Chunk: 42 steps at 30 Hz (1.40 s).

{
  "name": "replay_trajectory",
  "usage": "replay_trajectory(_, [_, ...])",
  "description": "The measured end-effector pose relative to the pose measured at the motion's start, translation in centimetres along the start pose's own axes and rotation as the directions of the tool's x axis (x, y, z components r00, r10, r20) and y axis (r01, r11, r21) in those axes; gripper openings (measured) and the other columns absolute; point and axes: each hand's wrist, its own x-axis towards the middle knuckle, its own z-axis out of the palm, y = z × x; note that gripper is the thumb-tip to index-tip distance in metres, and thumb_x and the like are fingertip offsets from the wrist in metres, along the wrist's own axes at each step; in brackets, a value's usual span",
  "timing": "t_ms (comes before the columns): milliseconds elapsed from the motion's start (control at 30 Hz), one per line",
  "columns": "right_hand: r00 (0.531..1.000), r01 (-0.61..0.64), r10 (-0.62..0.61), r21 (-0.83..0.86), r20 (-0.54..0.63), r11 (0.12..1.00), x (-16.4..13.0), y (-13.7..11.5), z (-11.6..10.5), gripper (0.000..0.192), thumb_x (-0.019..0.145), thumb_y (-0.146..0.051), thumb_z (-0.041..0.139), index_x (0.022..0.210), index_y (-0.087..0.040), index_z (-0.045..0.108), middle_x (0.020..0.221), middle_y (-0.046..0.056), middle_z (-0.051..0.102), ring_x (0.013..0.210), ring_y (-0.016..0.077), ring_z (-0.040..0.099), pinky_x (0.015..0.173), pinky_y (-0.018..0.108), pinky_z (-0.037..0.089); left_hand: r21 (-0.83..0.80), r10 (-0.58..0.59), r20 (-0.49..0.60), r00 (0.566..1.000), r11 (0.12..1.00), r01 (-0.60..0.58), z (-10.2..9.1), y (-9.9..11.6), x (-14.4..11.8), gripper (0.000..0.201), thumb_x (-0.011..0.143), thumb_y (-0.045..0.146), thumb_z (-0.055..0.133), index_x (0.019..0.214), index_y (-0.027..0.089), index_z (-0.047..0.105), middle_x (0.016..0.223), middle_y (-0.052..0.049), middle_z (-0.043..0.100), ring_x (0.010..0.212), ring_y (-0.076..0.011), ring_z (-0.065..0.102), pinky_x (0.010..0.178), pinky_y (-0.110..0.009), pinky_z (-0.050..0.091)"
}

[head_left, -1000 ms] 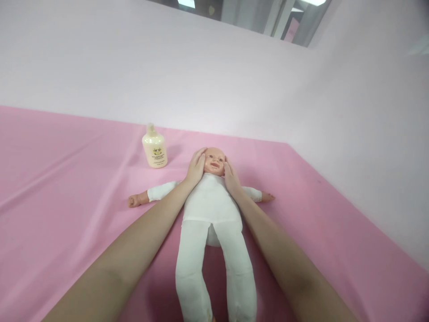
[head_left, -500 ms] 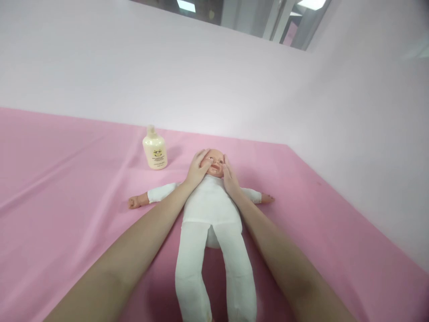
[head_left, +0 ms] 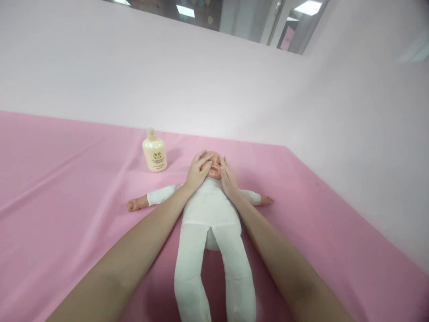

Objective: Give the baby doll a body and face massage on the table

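Note:
A baby doll [head_left: 211,205] with a white cloth body lies on its back, arms out to both sides and legs toward me. My left hand [head_left: 198,170] rests along the left side of its head, fingers extended, one of them reaching over the brow. On the opposite cheek lies my right hand [head_left: 228,176], its fingers straight and pointing up the side of the face. Both hands touch the doll's face, and parts of its head are hidden beneath them. Neither hand is closed round anything.
A cream-coloured pump bottle [head_left: 154,154] with a printed label stands to the left of the doll's head. Pink cloth [head_left: 73,188] with some creases covers the surface. A white wall [head_left: 214,85] rises behind it, with a window [head_left: 244,22] at the top.
My left hand's fingers have moved inward over the doll's brow. My right fingers have shifted slightly toward the eye. The bottle and the doll's body stay in place.

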Motion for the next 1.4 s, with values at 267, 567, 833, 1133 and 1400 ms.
replay_trajectory(267, [0.988,-0.152,0.154,0.097,-0.009,0.984,0.0,-0.5,0.1,0.072,0.093,-0.062,0.034,0.152,-0.024,0.019,0.160,0.000,0.020,0.150,0.0168,0.014,0.124,0.040,0.011,0.027,-0.044,-0.003,0.999,0.999,0.044,0.1,-0.7,0.0,0.053,0.088,0.040,0.057,0.136,0.022,0.050,0.145,-0.009,0.045,0.137,-0.0235,0.041,0.119,-0.043,0.029])
replay_trajectory(567, [0.960,-0.277,0.279,0.129,0.000,0.952,-0.1,-0.9,0.2,0.083,0.088,-0.066,0.042,0.152,-0.018,0.020,0.158,0.005,0.026,0.147,0.0195,0.023,0.123,0.038,0.016,0.038,-0.073,-0.016,0.997,0.997,0.074,0.3,-1.2,0.1,0.056,0.090,0.042,0.053,0.140,0.018,0.045,0.145,-0.011,0.045,0.137,-0.0226,0.040,0.119,-0.041,0.029])
replay_trajectory(833, [0.958,-0.283,0.287,0.126,-0.013,0.951,-0.3,-1.6,0.2,0.081,0.087,-0.068,0.041,0.151,-0.021,0.025,0.155,0.005,0.035,0.144,0.0222,0.031,0.122,0.040,0.020,0.031,-0.031,-0.007,0.999,0.999,0.031,-0.1,-0.9,-0.1,0.045,0.092,0.039,0.049,0.135,0.023,0.052,0.142,-0.008,0.048,0.134,-0.0208,0.044,0.118,-0.040,0.032])
replay_trajectory(1133, [0.991,-0.137,0.136,0.145,0.014,0.980,-0.2,-1.8,0.3,0.070,0.092,-0.063,0.034,0.151,-0.026,0.024,0.157,-0.002,0.029,0.147,0.0157,0.024,0.123,0.037,0.015,0.002,-0.049,0.004,0.999,0.999,0.049,-0.3,-0.6,0.0,0.042,0.092,0.038,0.050,0.131,0.025,0.056,0.142,-0.007,0.048,0.134,-0.0220,0.044,0.117,-0.043,0.032])
replay_trajectory(1400, [0.999,-0.053,0.052,0.155,0.011,0.987,-0.1,-2.0,0.1,0.062,0.096,-0.059,0.029,0.148,-0.026,0.032,0.156,-0.002,0.033,0.147,0.0132,0.023,0.124,0.036,0.015,-0.006,-0.055,0.019,0.998,0.998,0.055,-0.5,-0.1,0.0,0.040,0.093,0.038,0.047,0.130,0.026,0.058,0.142,-0.006,0.047,0.136,-0.0211,0.042,0.118,-0.042,0.031])
